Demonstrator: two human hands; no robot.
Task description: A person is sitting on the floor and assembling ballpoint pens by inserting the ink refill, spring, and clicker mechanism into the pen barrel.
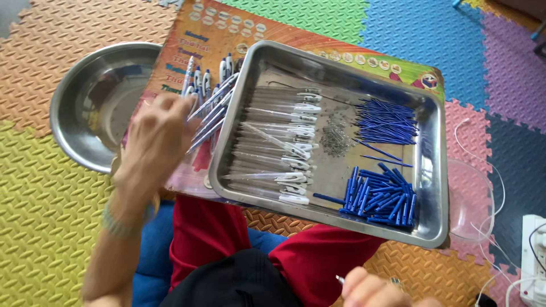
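My left hand (156, 133) reaches over the left part of a colourful board (227, 28), its fingers on a bunch of white-and-blue pens (207, 102) lying beside a metal tray (267, 62). The tray holds clear pen barrels with white clips (281, 145), a small heap of tiny springs (335, 136), thin blue refills (387, 122) and short blue caps (378, 196). My right hand (369, 289) sits low at the bottom edge, closed around a small thin metal-tipped part (339, 279).
A round steel bowl (94, 102) stands left of the board on the foam-tile floor. A clear plastic lid or dish (472, 199) lies right of the tray. White cables and a power strip (534, 250) are at the far right. Red trousers show below the tray.
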